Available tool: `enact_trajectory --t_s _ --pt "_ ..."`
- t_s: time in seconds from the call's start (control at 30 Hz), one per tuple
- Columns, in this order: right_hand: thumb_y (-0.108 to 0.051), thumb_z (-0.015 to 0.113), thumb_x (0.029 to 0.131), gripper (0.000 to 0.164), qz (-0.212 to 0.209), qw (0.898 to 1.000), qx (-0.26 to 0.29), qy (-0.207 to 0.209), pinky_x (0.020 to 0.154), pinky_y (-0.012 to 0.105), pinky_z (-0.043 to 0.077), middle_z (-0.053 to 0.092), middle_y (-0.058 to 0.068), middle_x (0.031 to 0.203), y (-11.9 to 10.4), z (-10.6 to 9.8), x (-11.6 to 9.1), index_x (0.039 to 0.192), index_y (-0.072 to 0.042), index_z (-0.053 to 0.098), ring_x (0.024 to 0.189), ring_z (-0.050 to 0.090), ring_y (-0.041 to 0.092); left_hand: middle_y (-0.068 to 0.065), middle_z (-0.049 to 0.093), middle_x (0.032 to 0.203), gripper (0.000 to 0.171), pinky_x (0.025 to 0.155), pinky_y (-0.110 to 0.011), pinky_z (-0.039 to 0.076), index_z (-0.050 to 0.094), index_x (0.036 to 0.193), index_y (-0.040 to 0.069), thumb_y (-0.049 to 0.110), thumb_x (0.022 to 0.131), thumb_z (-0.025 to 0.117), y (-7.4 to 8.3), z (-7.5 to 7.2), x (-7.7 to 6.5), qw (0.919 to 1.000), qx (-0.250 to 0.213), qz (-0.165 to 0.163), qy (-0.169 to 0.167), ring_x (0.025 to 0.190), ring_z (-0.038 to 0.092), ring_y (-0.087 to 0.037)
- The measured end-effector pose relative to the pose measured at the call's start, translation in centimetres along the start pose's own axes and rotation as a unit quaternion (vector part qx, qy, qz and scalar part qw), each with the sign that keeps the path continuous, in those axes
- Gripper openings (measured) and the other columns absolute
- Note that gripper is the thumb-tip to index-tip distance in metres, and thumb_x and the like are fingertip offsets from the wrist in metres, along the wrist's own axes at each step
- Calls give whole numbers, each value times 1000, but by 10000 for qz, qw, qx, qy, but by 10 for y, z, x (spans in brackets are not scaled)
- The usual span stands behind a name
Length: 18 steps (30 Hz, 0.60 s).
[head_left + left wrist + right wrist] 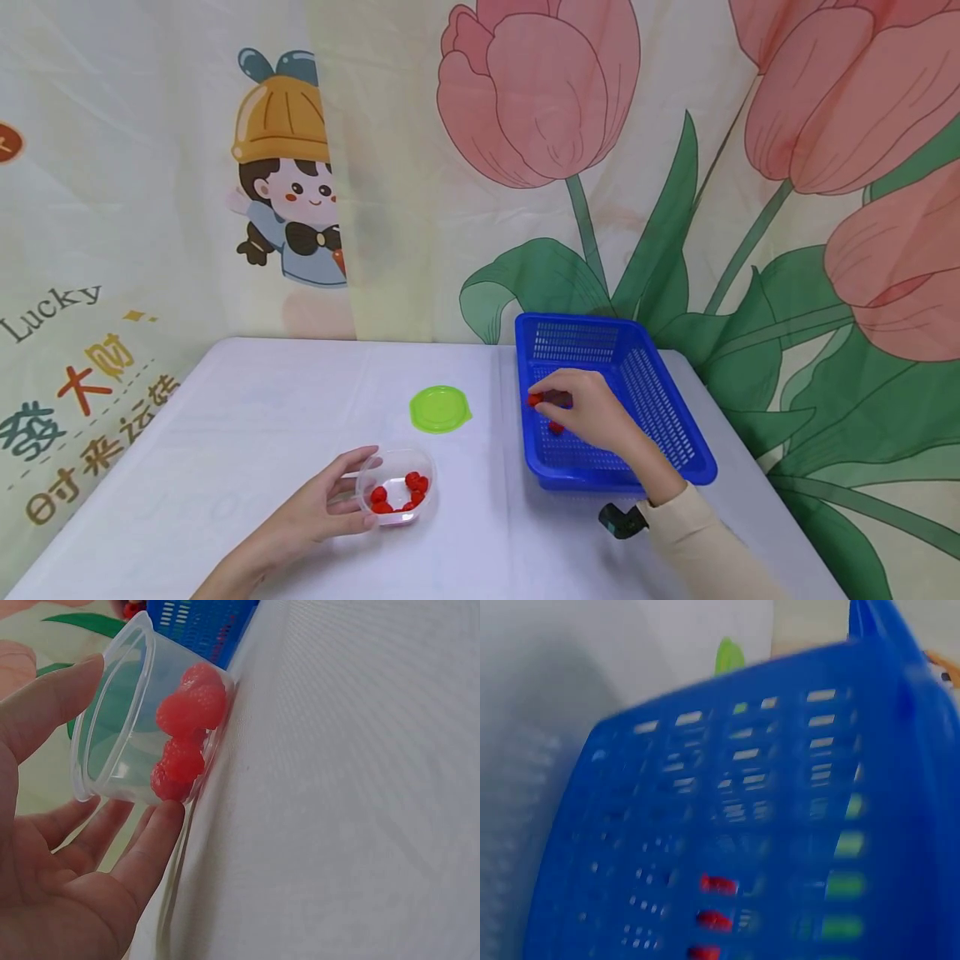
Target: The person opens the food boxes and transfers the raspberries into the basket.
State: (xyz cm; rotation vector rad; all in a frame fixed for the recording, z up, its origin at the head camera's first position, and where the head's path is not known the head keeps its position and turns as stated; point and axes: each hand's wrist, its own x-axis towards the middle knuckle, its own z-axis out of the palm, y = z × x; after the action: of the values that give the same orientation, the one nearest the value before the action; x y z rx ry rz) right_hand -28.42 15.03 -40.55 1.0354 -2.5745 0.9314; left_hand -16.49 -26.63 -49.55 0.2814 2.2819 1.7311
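A: How do the hands stand?

B: Your right hand [592, 408] has thumb and fingers together, pinching a red berry [535, 400] over the left part of the blue basket [585, 479]. Your left hand [311, 508] curls round the clear cup [396, 467], near and to the left of that basket.

A: And beyond the fingers?

B: Several berries [416, 481] lie low in your cup. A loose berry [556, 427] sits in the basket, just nearer to you than the pinched one. The green lid [440, 409] rests on the surface [300, 408], beyond the cup and well apart from it.

A: How far along is it?

B: Partway, I judge: you have berries in both containers and one between your fingers, and the lid is off the cup. Which way they are going, I cannot tell.

A: What do the wrist views add?

B: Your left one shows the cup from the side, berries bunched at its base, your fingertips low against it. Your right one misses the hand but shows red patches [715, 921] through the basket's slots; how many berries those are, I cannot tell.
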Motion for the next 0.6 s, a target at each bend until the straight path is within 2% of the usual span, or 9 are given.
enact_trajectory --t_s 0.17,0.3,0.6 --pt "-6 83 93 21 276 9996 -108 -21 80 27 63 79 2 105 21 -3 -6 114 -6 81 92 73 14 -15 39 167 91 96 -20 54 31 166 20 21 92 85 -1 0 1 10000 23 8 -3 146 47 -42" --pt "-4 82 93 21 568 9982 -118 -134 84 30 64 79 7 106 36 -3 -10 114 -4 81 96 75 20 -15 39 167 90 96 -20 54 32 166 20 20 92 84 -1 0 1 10000 0 26 -22 145 47 -42" --pt "-5 81 94 18 1142 9919 -434 -344 85 38 64 79 7 105 56 -2 -12 111 -5 82 93 73 19 -10 41 166 88 97 -20 53 35 164 25 22 92 85 0 1 1 9998 94 -133 115 149 43 -41"
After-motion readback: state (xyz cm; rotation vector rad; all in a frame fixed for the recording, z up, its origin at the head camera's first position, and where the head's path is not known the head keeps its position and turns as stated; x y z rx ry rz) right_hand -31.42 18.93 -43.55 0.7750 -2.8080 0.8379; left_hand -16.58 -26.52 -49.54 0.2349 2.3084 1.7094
